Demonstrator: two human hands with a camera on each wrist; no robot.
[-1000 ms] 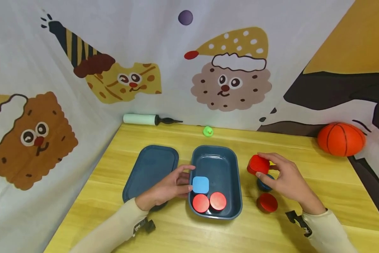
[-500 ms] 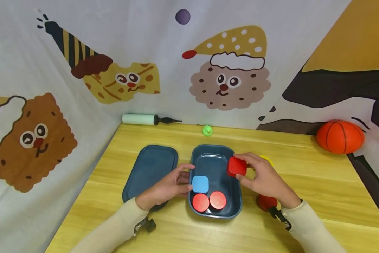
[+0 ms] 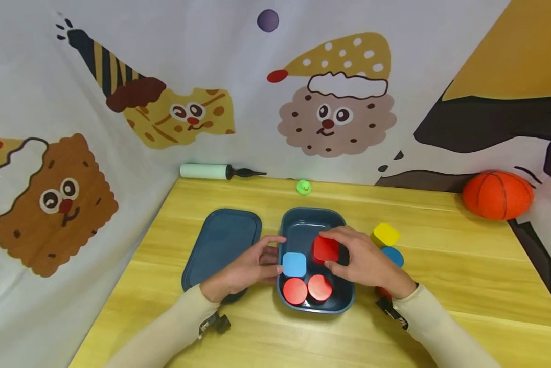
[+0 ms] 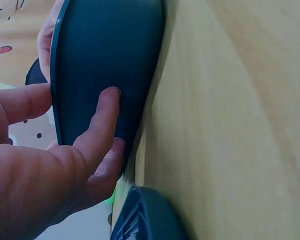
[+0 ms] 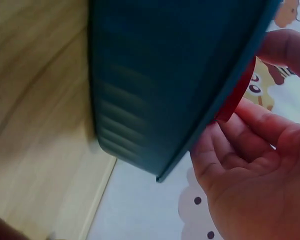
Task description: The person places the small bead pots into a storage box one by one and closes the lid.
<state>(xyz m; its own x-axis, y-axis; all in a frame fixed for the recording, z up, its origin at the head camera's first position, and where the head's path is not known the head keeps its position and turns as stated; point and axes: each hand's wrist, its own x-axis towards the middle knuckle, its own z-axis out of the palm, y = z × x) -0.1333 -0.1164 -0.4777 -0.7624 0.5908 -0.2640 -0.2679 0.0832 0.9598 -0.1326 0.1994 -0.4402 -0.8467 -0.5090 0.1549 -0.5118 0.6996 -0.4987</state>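
A dark blue open box (image 3: 298, 234) stands on the wooden table. Inside it, toward the near left, sit a light blue rounded-square block (image 3: 294, 265) and two red round blocks, one at left (image 3: 295, 291) and one at right (image 3: 319, 287). My right hand (image 3: 360, 255) pinches a red rounded-square block (image 3: 326, 249) over the box's right half; in the right wrist view this block shows just past the rim. My left hand (image 3: 245, 268) rests against the box's left side, its relaxed fingers along the outer wall (image 4: 105, 55) and thumb at the rim.
Left of the box lies a dark blue lid (image 3: 225, 243). To the right are a yellow block (image 3: 385, 234), a blue round block (image 3: 393, 256) and a partly hidden red block (image 3: 383, 293). Along the back are a hand pump (image 3: 206, 171), a green duck (image 3: 304, 187) and an orange ball (image 3: 498, 195).
My right hand has carried the red rounded-square block leftward from beside the box to over its inside, uncovering the yellow and blue blocks. The left hand stays at the box's side.
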